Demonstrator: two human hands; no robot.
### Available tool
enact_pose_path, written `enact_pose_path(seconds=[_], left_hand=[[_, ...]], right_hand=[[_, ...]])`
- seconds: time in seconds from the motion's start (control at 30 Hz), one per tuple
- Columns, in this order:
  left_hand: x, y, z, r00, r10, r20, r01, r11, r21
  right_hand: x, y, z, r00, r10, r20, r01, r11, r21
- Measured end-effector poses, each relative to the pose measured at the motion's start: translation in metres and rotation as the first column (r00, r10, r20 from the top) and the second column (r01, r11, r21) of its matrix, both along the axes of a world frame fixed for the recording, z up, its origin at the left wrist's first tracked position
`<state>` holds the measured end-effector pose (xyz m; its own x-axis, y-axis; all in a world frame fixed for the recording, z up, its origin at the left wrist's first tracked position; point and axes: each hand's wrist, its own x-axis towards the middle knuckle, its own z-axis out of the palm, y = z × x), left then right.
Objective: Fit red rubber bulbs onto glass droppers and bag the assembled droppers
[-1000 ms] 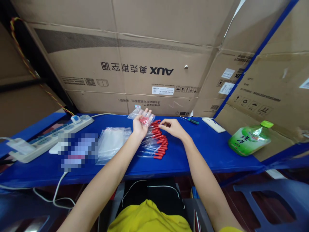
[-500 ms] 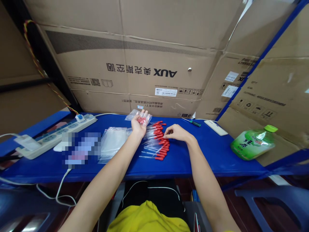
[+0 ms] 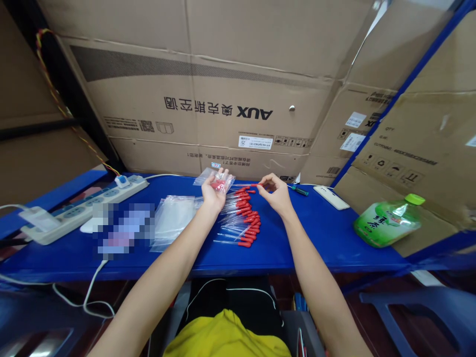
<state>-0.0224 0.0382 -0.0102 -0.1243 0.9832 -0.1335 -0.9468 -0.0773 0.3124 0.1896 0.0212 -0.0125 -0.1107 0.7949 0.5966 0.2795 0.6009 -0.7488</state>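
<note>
My left hand (image 3: 212, 193), palm up, holds a clear plastic bag (image 3: 204, 176) with red-bulbed droppers inside it. Between the thumb and fingertips of my right hand (image 3: 278, 192) is one dropper (image 3: 254, 185), gripped at its red rubber bulb, its clear tube pointing left towards the bag. Below and between both hands lies a fanned row of loose droppers (image 3: 243, 212), red bulbs to the right and thin clear tubes to the left. A stack of flat clear bags (image 3: 174, 214) rests on the blue table (image 3: 297, 243), left of my left forearm.
At the left are a power strip (image 3: 87, 206) and a blurred-out device (image 3: 128, 228) on a white cable. A screwdriver (image 3: 299, 190), a white phone-like object (image 3: 331, 197) and a green-labelled bottle (image 3: 386, 222) sit to the right. Cardboard (image 3: 223, 64) walls the back.
My right hand has lifted a dropper out of the row and moved it up and away from me, level with the bag. My left hand stays nearly still.
</note>
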Motion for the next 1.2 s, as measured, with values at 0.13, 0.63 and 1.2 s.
enact_pose_path(seconds=[0.13,0.63,1.2], left_hand=[[0.005,-0.003,0.001,0.999,-0.044,0.008,0.043,0.999,0.009],[0.037,-0.019,-0.005,0.942,-0.309,-0.133,0.320,0.945,0.071],[0.034,-0.023,0.000,0.853,-0.423,-0.305,0.463,0.884,0.068]], right_hand=[[-0.007,0.000,-0.005,0.998,-0.064,0.017,0.063,0.997,0.052],[-0.021,0.000,-0.016,0.956,-0.199,0.216,0.171,0.975,0.139],[-0.021,0.003,-0.015,0.978,-0.107,0.180,0.092,0.992,0.091]])
